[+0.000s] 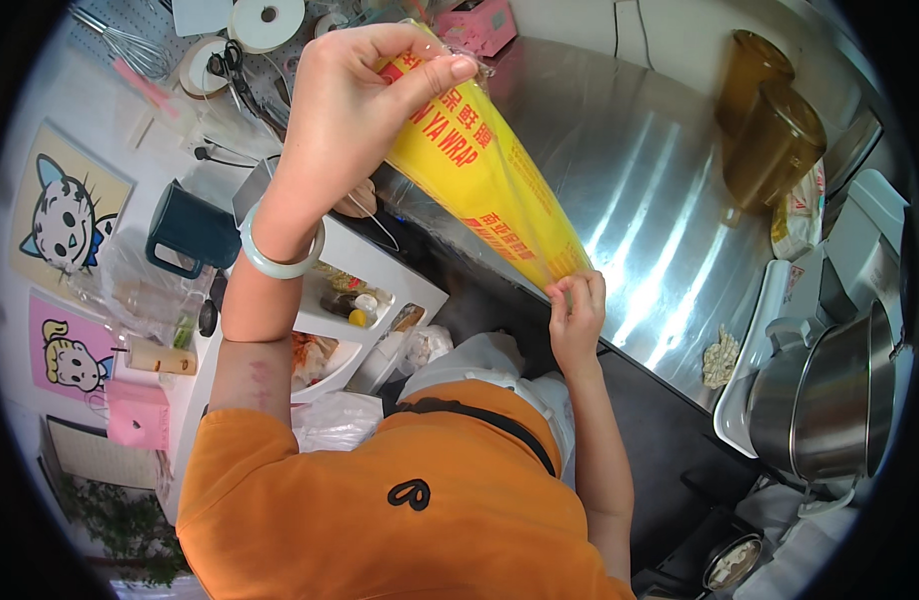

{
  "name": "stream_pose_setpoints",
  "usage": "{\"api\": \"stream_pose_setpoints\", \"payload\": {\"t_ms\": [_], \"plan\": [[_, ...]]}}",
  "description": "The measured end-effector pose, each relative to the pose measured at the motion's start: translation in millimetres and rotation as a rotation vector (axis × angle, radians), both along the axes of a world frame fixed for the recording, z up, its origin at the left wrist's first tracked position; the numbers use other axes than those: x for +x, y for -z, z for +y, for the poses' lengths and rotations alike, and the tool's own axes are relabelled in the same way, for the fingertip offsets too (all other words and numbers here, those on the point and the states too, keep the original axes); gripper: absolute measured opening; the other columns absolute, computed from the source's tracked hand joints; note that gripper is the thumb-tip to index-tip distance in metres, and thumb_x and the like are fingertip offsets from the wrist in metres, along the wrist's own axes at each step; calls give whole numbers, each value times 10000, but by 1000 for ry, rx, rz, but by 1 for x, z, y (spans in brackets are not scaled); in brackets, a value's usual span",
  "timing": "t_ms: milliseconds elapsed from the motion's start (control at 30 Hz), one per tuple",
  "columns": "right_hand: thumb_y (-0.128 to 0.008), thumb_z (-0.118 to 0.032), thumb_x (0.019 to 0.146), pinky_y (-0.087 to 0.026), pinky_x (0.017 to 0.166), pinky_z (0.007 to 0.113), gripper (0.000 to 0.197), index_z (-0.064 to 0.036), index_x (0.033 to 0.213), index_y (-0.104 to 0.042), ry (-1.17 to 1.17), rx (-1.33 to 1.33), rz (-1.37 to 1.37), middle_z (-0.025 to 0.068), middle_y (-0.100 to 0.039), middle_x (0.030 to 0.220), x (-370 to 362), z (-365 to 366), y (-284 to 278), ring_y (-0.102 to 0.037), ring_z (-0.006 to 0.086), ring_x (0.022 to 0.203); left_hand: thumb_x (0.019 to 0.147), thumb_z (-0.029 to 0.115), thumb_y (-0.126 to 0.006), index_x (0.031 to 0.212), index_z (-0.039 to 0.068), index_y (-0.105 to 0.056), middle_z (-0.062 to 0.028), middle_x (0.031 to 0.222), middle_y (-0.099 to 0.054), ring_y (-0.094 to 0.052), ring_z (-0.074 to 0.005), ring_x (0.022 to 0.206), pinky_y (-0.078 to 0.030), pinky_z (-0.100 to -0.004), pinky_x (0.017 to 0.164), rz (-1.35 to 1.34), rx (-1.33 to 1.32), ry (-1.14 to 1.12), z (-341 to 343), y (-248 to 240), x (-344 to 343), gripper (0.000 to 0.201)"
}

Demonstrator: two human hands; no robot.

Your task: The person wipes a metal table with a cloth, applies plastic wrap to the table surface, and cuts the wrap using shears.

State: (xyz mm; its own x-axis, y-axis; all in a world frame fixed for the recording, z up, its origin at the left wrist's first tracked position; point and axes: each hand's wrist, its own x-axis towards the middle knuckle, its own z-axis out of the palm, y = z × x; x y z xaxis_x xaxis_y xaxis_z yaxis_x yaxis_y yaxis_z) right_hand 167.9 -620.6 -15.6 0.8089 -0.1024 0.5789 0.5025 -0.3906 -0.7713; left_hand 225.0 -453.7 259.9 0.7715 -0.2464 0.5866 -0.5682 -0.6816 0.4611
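Note:
A long yellow cling film box [485,195] with red print stretches slantwise in front of me, above the edge of the steel counter. Clear plastic shines around it, bunched at its upper end. My left hand [345,95], a pale bangle at its wrist, pinches that far end between thumb and fingers. The near right end is gripped by the fingertips of my right hand [578,315]. Its underside is hidden from view.
Amber plastic jugs [775,145] stand on the steel counter [600,120]. Right of it are a steel pot [830,400] and a white tray [745,385]. On the left, a dark mug [190,230] stands near white shelving [420,290]; scissors [235,80] and tape rolls hang above.

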Motion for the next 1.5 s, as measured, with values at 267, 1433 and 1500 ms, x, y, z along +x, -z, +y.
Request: {"api": "stream_pose_setpoints", "payload": {"t_ms": [267, 1433, 1500], "plan": [[-650, -115, 854, -426, 532, 372, 163, -20, 831, -520, 28, -97, -87, 122, -559, 782, -7, -10, 15, -537, 308, 633, 837, 247, -714, 791, -29, -671, -20, 669, -648, -593, -41, 598, -467, -201, 541, 142, -83, -132, 42, 2, 33, 284], [-614, 1, 826, -441, 551, 422, 131, -8, 825, -484, 159, -607, 399, 152, -534, 749, -33, -90, -45, -565, 358, 625, 824, 175, -702, 804, -31, -656, -32, 650, -610, -538, -75, 619, -445, -247, 573, 744, -403, -213, 136, 311, 98, 212], [-587, 57, 811, -438, 562, 418, 129, -7, 823, -475, 181, -560, 429, 157, -525, 752, -28, -84, -45, -561, 366, 641, 851, 172, -676, 794, -30, -642, -31, 676, -617, -542, -72, 642, -442, -236, 588, 737, -384, -229, 143, 309, 101, 212]]}}
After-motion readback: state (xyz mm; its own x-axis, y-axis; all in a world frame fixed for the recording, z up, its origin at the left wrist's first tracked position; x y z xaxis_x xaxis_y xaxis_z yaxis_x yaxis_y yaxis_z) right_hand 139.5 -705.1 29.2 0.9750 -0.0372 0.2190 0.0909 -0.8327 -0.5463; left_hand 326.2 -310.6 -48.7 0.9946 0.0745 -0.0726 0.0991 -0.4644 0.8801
